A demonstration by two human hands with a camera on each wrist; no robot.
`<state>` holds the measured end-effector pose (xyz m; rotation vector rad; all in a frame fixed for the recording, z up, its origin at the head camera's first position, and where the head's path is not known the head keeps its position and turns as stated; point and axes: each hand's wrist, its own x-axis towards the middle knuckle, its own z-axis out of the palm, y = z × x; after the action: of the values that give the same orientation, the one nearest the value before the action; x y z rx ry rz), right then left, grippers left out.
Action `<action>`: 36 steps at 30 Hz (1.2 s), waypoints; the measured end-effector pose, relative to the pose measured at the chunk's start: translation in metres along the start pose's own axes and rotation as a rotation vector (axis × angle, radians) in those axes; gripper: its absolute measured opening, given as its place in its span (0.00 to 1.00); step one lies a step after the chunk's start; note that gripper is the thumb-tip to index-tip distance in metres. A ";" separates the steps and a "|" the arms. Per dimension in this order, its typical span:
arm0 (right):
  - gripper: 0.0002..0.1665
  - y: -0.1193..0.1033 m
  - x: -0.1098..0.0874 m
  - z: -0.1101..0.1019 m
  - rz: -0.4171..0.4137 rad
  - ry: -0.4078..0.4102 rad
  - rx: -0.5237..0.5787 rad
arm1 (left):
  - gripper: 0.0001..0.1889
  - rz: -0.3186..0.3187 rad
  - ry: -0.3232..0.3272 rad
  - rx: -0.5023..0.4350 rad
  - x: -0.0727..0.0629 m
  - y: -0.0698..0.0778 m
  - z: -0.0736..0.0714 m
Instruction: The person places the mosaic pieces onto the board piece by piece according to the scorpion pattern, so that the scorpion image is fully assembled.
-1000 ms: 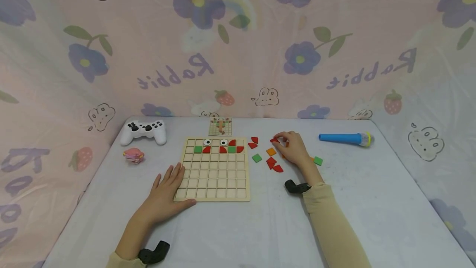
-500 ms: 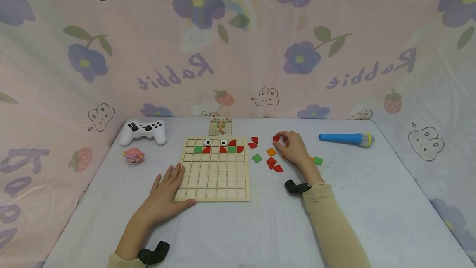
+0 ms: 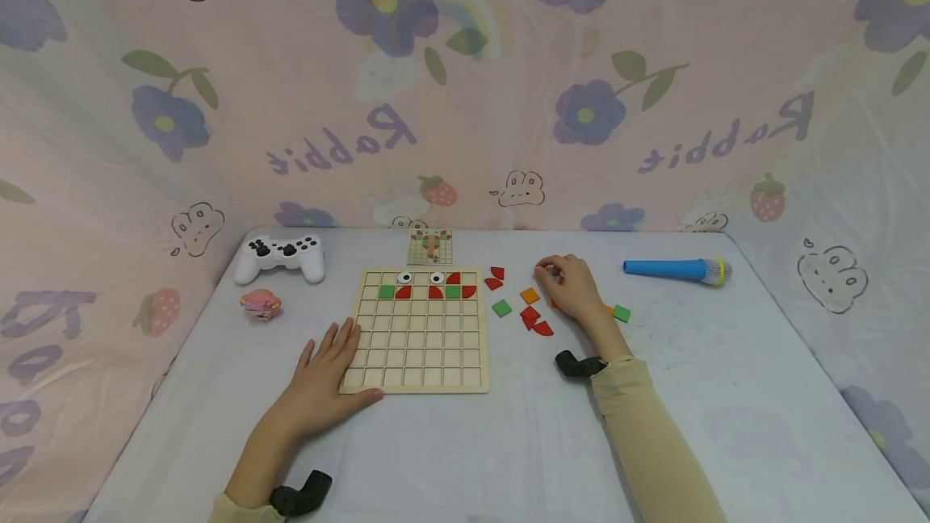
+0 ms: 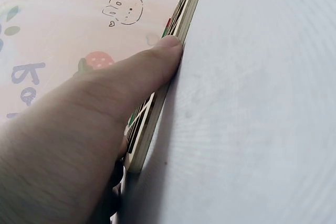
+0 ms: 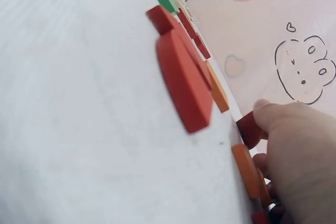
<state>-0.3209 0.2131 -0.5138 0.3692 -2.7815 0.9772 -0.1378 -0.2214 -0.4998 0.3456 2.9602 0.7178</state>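
A square wooden grid board lies in front of the person, with green squares, red quarter-round tiles and two eye tiles set in its upper rows. My left hand rests along the board's left edge, fingers spread and straight; its thumb touches the front edge in the left wrist view. To the right of the board, my right hand pinches a red tile between thumb and fingers. From the head view that tile is mostly hidden by the fingers. Orange tiles lie just under the hand.
Loose red tiles, an orange square and green squares lie right of the board. A pattern card lies behind it. A white game controller and pink toy are left; a blue toy microphone is right.
The red tile at my right fingertips turned, then drew in between the fingers, where it is mostly out of the head view. My left hand has stayed still.
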 end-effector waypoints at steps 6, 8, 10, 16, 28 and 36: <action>0.18 -0.001 0.000 0.000 0.015 0.020 0.012 | 0.61 -0.005 -0.003 -0.006 -0.001 0.002 -0.001; 0.17 -0.001 0.000 0.000 0.022 0.020 0.014 | 0.61 -0.008 -0.003 -0.008 -0.001 0.002 -0.002; 0.17 0.000 0.000 0.000 0.021 0.017 0.011 | 0.61 -0.009 -0.004 -0.011 -0.001 0.003 -0.002; 0.20 0.001 0.000 -0.003 0.019 -0.027 0.003 | 0.61 -0.012 -0.004 -0.013 -0.002 0.003 -0.002; 0.19 0.001 -0.002 -0.006 -0.002 -0.051 -0.012 | 0.61 -0.005 -0.001 0.000 -0.001 0.000 -0.001; 0.19 -0.006 0.000 -0.010 -0.012 -0.077 -0.015 | 0.60 -0.001 0.002 -0.007 -0.001 -0.001 -0.001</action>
<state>-0.3184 0.2144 -0.5024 0.4296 -2.8495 0.9588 -0.1376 -0.2232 -0.4996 0.3436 2.9586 0.7292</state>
